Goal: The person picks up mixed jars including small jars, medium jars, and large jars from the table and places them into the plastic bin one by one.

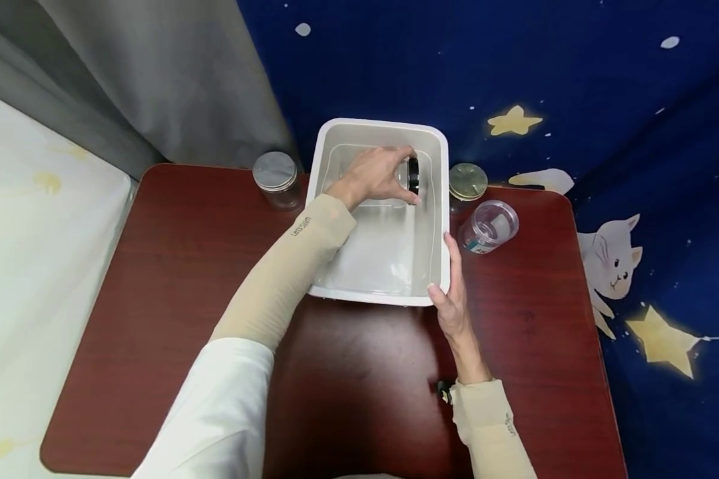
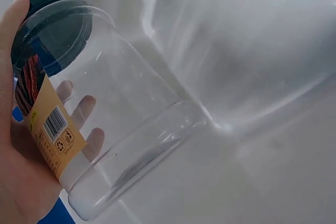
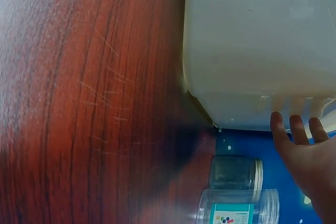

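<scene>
A white plastic bin (image 1: 374, 266) stands on the table, and my left hand (image 1: 377, 174) reaches down into it. That hand grips a clear plastic jar (image 2: 126, 82) with a dark lid (image 1: 413, 176) and a tan paper label (image 2: 52, 124). The jar lies on its side in the left hand, and no contents show through its wall. At the bin's front right corner my right hand (image 1: 452, 303) holds the rim, the thumb on top. Its fingers lie against the outer wall in the right wrist view.
Beside the bin's left wall is a jar with a silver lid (image 1: 274, 170). To its right stand a gold-lidded jar (image 1: 468, 181) and a lidless clear jar (image 1: 490, 227) with a teal label. Curtains hang behind the reddish-brown table (image 1: 527, 319).
</scene>
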Motion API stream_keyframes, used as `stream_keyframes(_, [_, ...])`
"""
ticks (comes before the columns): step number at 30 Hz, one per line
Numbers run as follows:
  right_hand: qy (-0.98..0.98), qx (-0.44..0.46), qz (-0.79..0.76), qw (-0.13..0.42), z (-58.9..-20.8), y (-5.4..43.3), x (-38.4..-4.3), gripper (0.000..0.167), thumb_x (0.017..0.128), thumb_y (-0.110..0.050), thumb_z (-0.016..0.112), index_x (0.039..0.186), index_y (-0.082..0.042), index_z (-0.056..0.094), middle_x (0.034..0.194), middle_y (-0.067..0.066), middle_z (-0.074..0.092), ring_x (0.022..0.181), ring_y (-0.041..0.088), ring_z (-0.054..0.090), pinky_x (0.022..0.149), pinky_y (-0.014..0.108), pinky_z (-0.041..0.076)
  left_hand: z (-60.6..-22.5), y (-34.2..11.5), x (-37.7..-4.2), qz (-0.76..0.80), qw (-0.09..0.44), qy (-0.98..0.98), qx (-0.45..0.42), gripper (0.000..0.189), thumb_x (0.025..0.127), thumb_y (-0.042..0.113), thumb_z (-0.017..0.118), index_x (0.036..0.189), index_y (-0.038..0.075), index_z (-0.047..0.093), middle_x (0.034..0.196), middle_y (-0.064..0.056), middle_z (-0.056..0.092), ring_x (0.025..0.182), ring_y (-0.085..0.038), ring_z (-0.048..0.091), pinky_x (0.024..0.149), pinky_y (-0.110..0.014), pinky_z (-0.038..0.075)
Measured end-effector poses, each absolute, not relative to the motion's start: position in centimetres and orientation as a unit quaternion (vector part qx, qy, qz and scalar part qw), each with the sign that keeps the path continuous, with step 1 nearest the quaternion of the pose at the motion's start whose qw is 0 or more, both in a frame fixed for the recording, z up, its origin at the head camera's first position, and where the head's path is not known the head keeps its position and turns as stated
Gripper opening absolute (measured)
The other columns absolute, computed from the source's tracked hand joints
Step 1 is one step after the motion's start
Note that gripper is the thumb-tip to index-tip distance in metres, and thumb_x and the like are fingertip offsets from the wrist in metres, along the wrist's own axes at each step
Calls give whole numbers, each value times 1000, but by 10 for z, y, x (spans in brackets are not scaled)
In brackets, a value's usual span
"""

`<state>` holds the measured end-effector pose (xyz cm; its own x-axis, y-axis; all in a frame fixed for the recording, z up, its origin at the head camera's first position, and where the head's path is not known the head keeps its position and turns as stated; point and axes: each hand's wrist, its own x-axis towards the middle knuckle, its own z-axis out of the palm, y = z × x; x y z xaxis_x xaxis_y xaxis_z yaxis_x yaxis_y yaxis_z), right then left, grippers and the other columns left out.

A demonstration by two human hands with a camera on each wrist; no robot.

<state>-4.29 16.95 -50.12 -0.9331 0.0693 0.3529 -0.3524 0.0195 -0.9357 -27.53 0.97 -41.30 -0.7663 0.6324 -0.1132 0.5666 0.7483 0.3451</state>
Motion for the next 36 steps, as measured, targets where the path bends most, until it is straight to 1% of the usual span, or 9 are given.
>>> stream_keyframes(5, [-701, 109, 689, 149, -498, 168, -46, 88, 86, -46, 63, 156, -9, 27, 152, 15, 39, 129, 31, 40, 107, 35, 30, -418, 7, -278, 150, 108, 931, 314, 96, 67, 73, 75, 144, 24, 46, 130, 0, 62, 114, -21, 60, 94, -40, 46])
stream_keyframes(11, [-704, 101, 688, 148, -500, 166, -47, 91, 85, -55, 64, 157, -12, 28, 151, 12, 41, 127, 30, 42, 105, 33, 32, -420, 4, -283, 134, 130, 930, 317, 96, 67, 77, 73, 144, 27, 44, 136, 4, 60, 120, -20, 58, 96, -40, 45])
stream_keyframes(13, [-706, 99, 685, 150, -501, 165, -47, 91, 85, -57, 63, 157, -13, 28, 151, 12, 41, 127, 28, 43, 105, 33, 32, -422, 5, -285, 134, 133, 929, 319, 95, 67, 76, 73, 143, 27, 44, 135, 5, 60, 118, -20, 59, 96, -40, 45])
stream_keyframes(16, [-708, 99, 683, 150, -500, 164, -47, 90, 85, -54, 63, 157, -12, 28, 152, 11, 40, 130, 27, 42, 107, 33, 30, -425, 6, -286, 141, 139, 926, 321, 89, 69, 71, 76, 140, 27, 46, 129, 4, 63, 112, -19, 60, 94, -40, 46])
stream_keyframes(19, [-706, 102, 686, 146, -499, 166, -46, 88, 86, -48, 63, 157, -10, 28, 153, 13, 38, 130, 32, 40, 107, 34, 30, -430, 8, -287, 151, 151, 923, 321, 83, 70, 66, 79, 136, 27, 47, 122, 4, 64, 104, -18, 59, 93, -39, 46])
stream_keyframes(25, [-702, 102, 690, 143, -496, 171, -44, 86, 86, -43, 64, 156, -9, 28, 151, 19, 39, 126, 37, 42, 104, 32, 33, -439, 12, -288, 168, 165, 916, 324, 82, 70, 63, 81, 135, 25, 47, 117, 3, 64, 100, -18, 58, 94, -37, 44])
stream_keyframes(29, [-701, 104, 692, 137, -497, 168, -45, 86, 86, -41, 64, 156, -9, 27, 152, 19, 39, 127, 35, 42, 105, 33, 32, -443, 10, -289, 161, 145, 918, 331, 79, 70, 59, 83, 131, 23, 50, 113, 3, 65, 99, -18, 59, 93, -35, 44])
stream_keyframes(32, [-703, 105, 690, 137, -498, 166, -46, 85, 85, -37, 63, 156, -8, 27, 153, 17, 38, 128, 31, 42, 106, 33, 31, -445, 9, -289, 150, 133, 920, 336, 76, 69, 58, 84, 126, 23, 51, 107, 4, 66, 95, -19, 59, 92, -35, 44])
stream_keyframes(36, [-702, 102, 689, 149, -497, 167, -45, 86, 85, -39, 63, 156, -7, 28, 153, 16, 38, 128, 27, 41, 106, 33, 30, -448, 12, -289, 150, 129, 916, 349, 74, 69, 57, 84, 125, 22, 51, 103, 5, 67, 92, -20, 57, 91, -35, 44])
